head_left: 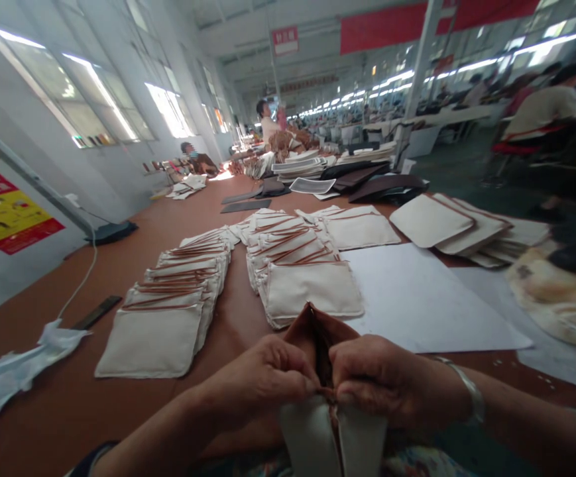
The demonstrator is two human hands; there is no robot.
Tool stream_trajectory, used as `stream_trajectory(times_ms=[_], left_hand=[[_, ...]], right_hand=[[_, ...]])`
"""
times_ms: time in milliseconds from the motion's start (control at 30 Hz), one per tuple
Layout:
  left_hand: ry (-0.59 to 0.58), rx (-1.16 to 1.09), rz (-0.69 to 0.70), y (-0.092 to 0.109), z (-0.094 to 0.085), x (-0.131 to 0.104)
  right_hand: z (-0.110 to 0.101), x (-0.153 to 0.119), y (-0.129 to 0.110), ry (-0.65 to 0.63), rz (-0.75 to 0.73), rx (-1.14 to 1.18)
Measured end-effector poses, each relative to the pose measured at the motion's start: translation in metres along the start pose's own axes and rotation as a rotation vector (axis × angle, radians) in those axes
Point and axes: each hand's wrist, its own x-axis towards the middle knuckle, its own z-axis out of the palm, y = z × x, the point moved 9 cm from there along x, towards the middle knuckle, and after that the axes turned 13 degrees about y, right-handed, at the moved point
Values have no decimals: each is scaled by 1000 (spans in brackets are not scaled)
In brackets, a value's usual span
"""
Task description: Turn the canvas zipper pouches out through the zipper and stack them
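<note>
Workpiece (310, 437) sits pinched in your left hand (274, 371) and right hand (380, 374), close together, likely to hold its brown fold (299, 334) apart.

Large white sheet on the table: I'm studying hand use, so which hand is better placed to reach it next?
Probably the right hand: it is nearer the large sheet, which lies ahead of it. The left hand would likely cross over. Both grip the cream-and-brown piece.
</note>
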Motion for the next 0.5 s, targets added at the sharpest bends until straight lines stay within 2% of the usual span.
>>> stream_trajectory(times_ms=[133, 200, 267, 333, 400, 500], left_hand=[[67, 91, 87, 6, -2, -4], [-5, 99, 111, 10, -4, -6], [-149, 149, 108, 9, -5, -7], [-229, 265, 121, 6, -15, -7], [-203, 363, 158, 8, -31, -7], [-130, 394, 211, 23, -43, -19]], right_hand=[[1, -3, 8, -17, 64, 0], [3, -2, 5, -19, 88, 22], [-1, 1, -4, -9, 69, 36], [-14, 6, -16, 14, 1, 37], [-34, 12, -19, 18, -35, 4], [-67, 21, -9, -5, -5, -246]])
